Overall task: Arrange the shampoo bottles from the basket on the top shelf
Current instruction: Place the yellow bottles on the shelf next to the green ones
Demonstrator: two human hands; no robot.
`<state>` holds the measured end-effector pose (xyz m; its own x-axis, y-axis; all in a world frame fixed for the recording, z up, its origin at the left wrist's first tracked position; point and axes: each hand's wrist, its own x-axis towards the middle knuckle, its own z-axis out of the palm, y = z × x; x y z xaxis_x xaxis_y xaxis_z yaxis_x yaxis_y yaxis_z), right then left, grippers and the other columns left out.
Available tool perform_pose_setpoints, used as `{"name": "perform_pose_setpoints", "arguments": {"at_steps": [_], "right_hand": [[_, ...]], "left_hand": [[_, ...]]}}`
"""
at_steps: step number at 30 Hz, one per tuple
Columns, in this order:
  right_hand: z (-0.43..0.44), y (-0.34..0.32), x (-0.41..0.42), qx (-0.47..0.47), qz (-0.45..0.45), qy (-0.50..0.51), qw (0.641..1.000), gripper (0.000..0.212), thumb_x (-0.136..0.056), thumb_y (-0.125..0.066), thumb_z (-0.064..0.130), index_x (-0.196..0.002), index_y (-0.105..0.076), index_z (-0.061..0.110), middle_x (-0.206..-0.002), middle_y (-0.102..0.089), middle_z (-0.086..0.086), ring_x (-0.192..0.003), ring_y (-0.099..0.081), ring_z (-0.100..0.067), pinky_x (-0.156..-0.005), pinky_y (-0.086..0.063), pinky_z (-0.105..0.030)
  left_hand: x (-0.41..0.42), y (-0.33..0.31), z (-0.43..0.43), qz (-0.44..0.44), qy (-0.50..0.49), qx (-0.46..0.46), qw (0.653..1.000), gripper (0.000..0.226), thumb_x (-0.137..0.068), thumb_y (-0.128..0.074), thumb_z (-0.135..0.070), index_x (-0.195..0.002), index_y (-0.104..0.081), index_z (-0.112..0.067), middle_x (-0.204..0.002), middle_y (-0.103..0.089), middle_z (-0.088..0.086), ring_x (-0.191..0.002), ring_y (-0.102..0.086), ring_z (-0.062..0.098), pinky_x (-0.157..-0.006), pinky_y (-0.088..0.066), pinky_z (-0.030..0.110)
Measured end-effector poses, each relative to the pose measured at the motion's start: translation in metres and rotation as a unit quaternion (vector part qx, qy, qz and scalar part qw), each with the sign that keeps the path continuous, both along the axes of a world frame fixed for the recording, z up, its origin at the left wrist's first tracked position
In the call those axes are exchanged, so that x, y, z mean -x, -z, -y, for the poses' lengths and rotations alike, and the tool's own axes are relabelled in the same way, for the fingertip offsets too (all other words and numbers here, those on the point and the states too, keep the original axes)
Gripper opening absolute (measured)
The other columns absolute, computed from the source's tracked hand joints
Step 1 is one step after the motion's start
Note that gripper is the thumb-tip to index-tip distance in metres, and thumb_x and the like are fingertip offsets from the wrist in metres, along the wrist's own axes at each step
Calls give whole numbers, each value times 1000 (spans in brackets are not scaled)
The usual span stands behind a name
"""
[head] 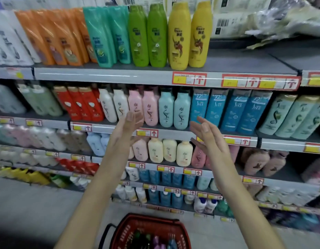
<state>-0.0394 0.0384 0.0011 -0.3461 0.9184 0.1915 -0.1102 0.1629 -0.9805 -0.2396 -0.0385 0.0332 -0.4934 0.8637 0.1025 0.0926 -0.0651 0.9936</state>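
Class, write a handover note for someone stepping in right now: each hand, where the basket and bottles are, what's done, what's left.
Left hand: open, holding nothing, raised.
Right hand: the same.
Basket on the floor below, bottles inside.
Top shelf: filled up to the yellow bottles, bare to their right.
To do: shelve the basket's bottles there.

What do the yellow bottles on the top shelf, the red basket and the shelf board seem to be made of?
Yellow bottles: probably plastic, glossy; soft highlights run down their moulded bodies.
Red basket: likely moulded plastic, duller; its wall is a grid of slots.
Top shelf: perhaps grey painted metal, matte and thin; blur leaves this open.
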Motion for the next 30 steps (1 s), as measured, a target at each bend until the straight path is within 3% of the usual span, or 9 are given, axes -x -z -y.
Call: {"name": "perform_pose_setpoints", "arguments": {"at_steps": [6,12,18,23,27,30], "right_hand": [[22,51,7,67,35,-8,997,77,-75,-52,83,-137,-50,38,-137,-59,17,-128,-52,0,-114,-39,-40],[45,99,24,125,67,1,990,72,-78,-51,82,-136,-51,40,-134,-60,20,-126,-53,3,-113,-40,-38],[69,149,71,196,88,24,976,69,-81,-50,81,-135,-52,39,-134,-60,17,-124,-56,1,-111,-42,-39],[92,209,103,268,111,61,955,65,-83,-48,79,-135,-53,40,-131,-63,17,-120,-59,0,-113,-40,-43],[103,261,112,307,127,75,940,53,-81,-48,81,-125,-55,52,-128,-63,19,-122,-59,-7,-108,-43,-50],[105,298,117,337,113,81,931,39,-85,-52,73,-114,-62,50,-113,-70,14,-106,-69,-13,-96,-54,-53]], "left_hand": [[12,54,14,14,-5,44,999,72,-80,-43,-77,-130,-59,-29,-127,-65,-14,-123,-58,2,-102,-49,32],[35,113,23,25,20,114,993,77,-83,-37,-71,-140,-53,-22,-136,-60,-8,-126,-55,3,-113,-42,42],[90,167,38,34,47,156,986,65,-88,-40,-77,-133,-58,-33,-133,-61,-16,-125,-55,0,-109,-44,38],[141,226,61,37,70,210,974,52,-77,-42,-83,-115,-60,-52,-128,-62,-20,-118,-56,-7,-103,-45,29],[160,281,64,43,84,249,964,73,-78,-41,-79,-132,-57,-33,-133,-60,-14,-121,-56,-2,-104,-45,33],[154,328,64,62,83,272,957,58,-77,-45,-76,-113,-62,-33,-110,-65,-20,-104,-62,-8,-93,-49,29]]}}
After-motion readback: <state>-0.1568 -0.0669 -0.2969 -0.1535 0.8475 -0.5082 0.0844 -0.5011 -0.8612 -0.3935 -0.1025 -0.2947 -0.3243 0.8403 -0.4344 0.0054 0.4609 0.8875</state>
